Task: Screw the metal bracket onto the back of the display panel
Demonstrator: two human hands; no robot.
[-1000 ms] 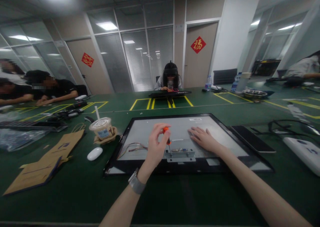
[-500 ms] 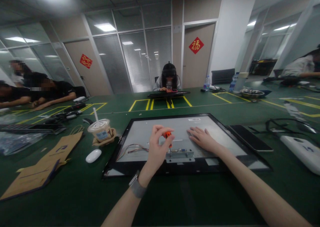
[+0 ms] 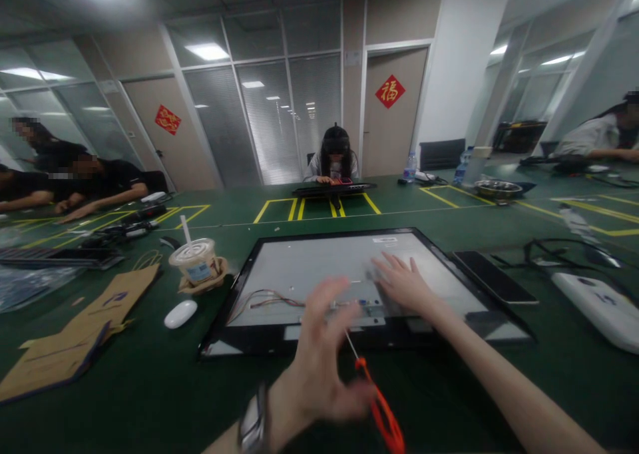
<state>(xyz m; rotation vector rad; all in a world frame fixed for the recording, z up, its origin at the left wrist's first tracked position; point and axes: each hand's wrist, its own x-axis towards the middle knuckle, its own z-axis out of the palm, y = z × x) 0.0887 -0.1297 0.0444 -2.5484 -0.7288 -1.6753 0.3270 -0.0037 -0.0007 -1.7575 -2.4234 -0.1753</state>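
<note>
My left hand (image 3: 322, 354), blurred by motion and wearing a watch (image 3: 253, 424) on the wrist, is raised near the close edge of the panel with fingers and thumb spread. Beside its thumb, an orange-handled screwdriver (image 3: 384, 414) slants down toward me, its thin shaft pointing at the panel; whether the thumb touches it I cannot tell. My right hand (image 3: 407, 282) lies flat with fingers apart on the grey back of a black-framed display panel (image 3: 319, 257). A metal bracket with connectors (image 3: 372, 312) sits near the panel's close edge, partly behind my left hand. Thin wires (image 3: 272, 297) run left of it.
Left of the panel are a drink cup (image 3: 197, 264) in a cardboard holder, a white mouse (image 3: 180, 314) and a flattened paper bag (image 3: 90, 327). To the right lie a dark phone-like slab (image 3: 494, 277) and a white device (image 3: 596, 311). Another person (image 3: 337, 154) sits opposite.
My left hand has come toward me and opened, letting the screwdriver leave its upright pinch at the bracket; the screwdriver now slants beside the thumb. My right hand stays on the panel.
</note>
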